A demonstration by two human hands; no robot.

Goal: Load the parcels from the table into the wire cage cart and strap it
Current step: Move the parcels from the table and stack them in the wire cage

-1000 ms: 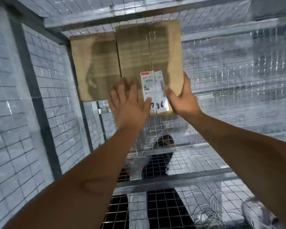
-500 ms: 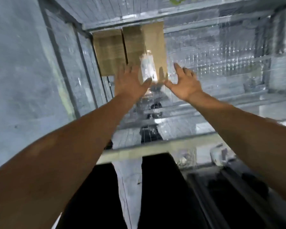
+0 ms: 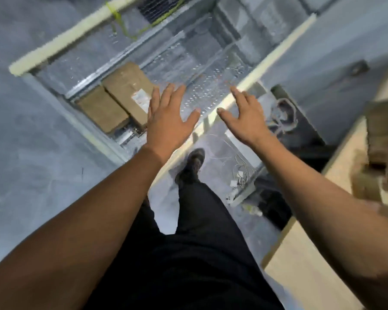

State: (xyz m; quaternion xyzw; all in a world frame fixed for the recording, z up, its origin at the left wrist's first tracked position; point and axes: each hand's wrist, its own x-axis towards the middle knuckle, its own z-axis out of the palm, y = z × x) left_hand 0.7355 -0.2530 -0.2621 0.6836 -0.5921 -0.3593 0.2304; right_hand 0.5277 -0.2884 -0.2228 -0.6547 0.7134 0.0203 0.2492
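Both hands have come off the labelled parcel and pulled back out of the cage, and the view has swung down and to the right so the table now shows. One wire cage cart [image 3: 61,42] takes up the upper middle of the view, seen from above, mesh walls, pale top rail. One light wood table [image 3: 300,276] runs down the right edge. Two cardboard parcels lie in the cart, side by side and touching, against its left wall: the labelled parcel [image 3: 126,86] and a smaller plain parcel [image 3: 101,110]. Brown parcels on the table [image 3: 381,135] are blurred; looks like two or more, exact count can't be told. Left hand [image 3: 166,124] hovers over the cart's near edge, fingers spread, holding nothing. Right hand [image 3: 244,119] is near it, also spread and empty, over the cart's right rail. One yellow-green strap [image 3: 115,15] hangs knotted on the far rail, not yet across the load. Step in hand, as a judgement: loading, between parcels, drop just finished. Next move calls for a turn right to the table, a two-hand grip on another parcel, then placing it in the bare part of the cart beside the two. Strapping comes last.
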